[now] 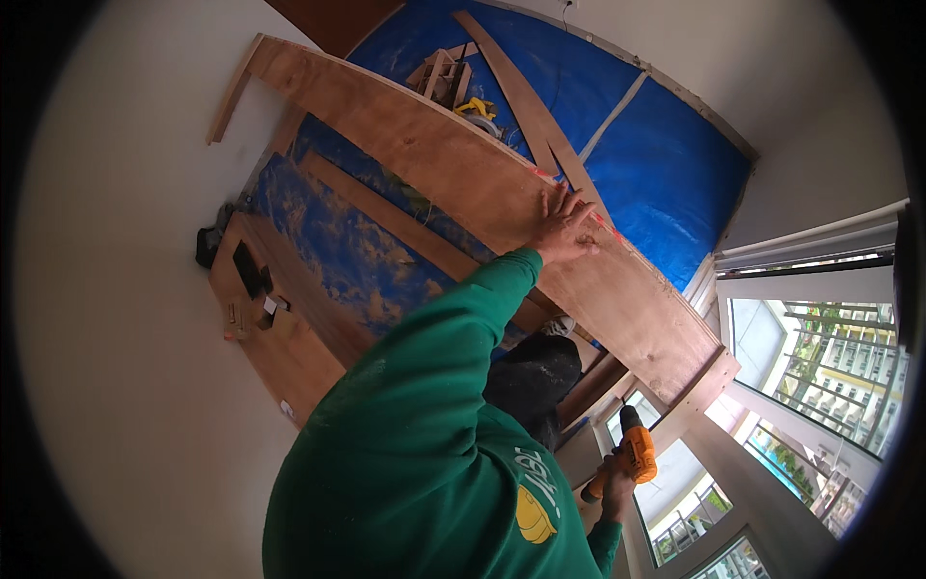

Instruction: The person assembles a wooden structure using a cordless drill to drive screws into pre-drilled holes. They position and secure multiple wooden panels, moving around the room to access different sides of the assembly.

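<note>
My left hand (pixel 567 228) lies on a long plywood board (pixel 415 145), its fingers spread toward the board's far edge, near some red marks. A short wooden crosspiece (pixel 702 381) sits across the right end of the board, and another strip (pixel 231 92) stands off its left end. Low on the right, my right hand (pixel 617 490) grips the handle of an orange cordless drill (pixel 637 454). The drill's black chuck points up toward the board's right end, apart from it. Whether a bit is fitted is hard to make out.
Dusty blue sheeting (pixel 666 174) covers the floor, with a circular saw (pixel 477 114) and loose planks (pixel 521 96) on it. Windows (pixel 820 357) with bars stand close at right. A wooden panel (pixel 289 352) at left carries a dark box (pixel 248 270) and small items.
</note>
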{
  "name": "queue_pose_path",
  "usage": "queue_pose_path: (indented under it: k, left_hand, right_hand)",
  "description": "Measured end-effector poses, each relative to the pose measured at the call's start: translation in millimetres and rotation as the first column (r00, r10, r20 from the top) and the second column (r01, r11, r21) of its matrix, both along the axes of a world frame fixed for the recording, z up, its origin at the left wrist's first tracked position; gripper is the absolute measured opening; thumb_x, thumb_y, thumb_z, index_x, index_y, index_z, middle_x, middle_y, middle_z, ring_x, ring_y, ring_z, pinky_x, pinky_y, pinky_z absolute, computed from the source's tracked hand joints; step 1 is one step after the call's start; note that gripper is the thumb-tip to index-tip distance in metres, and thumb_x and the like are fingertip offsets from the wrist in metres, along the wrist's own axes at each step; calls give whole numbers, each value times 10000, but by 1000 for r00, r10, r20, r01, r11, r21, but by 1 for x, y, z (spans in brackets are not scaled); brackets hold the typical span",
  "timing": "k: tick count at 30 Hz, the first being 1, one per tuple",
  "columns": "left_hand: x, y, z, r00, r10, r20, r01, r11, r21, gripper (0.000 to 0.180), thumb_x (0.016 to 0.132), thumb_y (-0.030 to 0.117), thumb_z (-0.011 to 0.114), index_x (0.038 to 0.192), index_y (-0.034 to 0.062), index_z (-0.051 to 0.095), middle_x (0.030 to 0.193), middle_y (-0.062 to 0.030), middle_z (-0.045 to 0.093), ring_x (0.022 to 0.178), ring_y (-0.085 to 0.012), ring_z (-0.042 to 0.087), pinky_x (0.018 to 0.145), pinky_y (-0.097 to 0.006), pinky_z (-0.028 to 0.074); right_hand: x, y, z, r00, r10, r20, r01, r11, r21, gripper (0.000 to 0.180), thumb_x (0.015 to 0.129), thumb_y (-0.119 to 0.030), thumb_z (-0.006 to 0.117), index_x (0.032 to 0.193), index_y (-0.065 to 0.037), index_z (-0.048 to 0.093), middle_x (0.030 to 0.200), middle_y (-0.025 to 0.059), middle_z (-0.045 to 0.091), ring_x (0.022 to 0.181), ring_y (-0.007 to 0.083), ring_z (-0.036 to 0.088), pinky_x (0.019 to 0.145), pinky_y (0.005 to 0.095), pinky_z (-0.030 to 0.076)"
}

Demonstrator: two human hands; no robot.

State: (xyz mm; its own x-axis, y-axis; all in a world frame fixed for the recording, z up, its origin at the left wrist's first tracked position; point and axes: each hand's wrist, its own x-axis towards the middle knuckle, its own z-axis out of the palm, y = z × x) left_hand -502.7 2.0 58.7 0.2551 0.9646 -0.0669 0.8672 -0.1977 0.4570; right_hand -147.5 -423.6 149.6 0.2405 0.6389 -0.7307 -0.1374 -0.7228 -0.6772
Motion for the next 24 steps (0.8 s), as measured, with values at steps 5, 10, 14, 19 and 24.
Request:
queue_pose_path:
  k: [5,10,14,19,24]
  left_hand:
    - [-5,2,2,999,-29,28,30,998,-51,1032,781,615,841,1644,229,428,1764,-159,220,1663,-449,24,1277,-764,-2]
    - [-26,-13,8,982,-74,172,47,987,155,943,866,509,832,1655,208,413,1751,-179,243,1646,-462,120,1282,-734,127]
    - [-98,-107,5,904,138,405,-192,977,96,897,930,431,811,1672,171,379,1732,-238,242,1632,-471,160,1285,-677,216]
    - [-235,-242,-15,490,702,516,-449,711,-540,996,1003,537,741,1729,110,209,1742,-263,210,1582,-464,303,1295,-590,292]
    - [-362,-377,-42,-192,933,304,-295,241,-925,976,1046,549,669,1736,91,152,1707,-228,339,1548,-434,381,1244,-574,408]
  right_hand:
    - [-39,-51,26,997,72,5,-71,996,-44,398,878,-93,723,1261,-24,641,1064,66,681,816,213,710,719,369,599]
    - [-75,-65,32,988,150,32,-146,983,-112,409,883,-65,734,1279,-35,641,1074,66,688,822,207,716,704,373,596]
    - [-113,-32,20,968,246,43,-242,967,-85,391,908,-62,722,1288,-40,633,1070,64,687,812,201,710,702,379,598]
    - [-173,73,4,870,424,253,-468,871,151,389,936,-72,703,1312,-38,609,1108,63,666,892,190,703,718,352,605]
    - [-247,191,1,719,445,534,-667,658,350,419,914,-4,655,1332,-28,634,1148,60,677,1038,217,683,972,365,546]
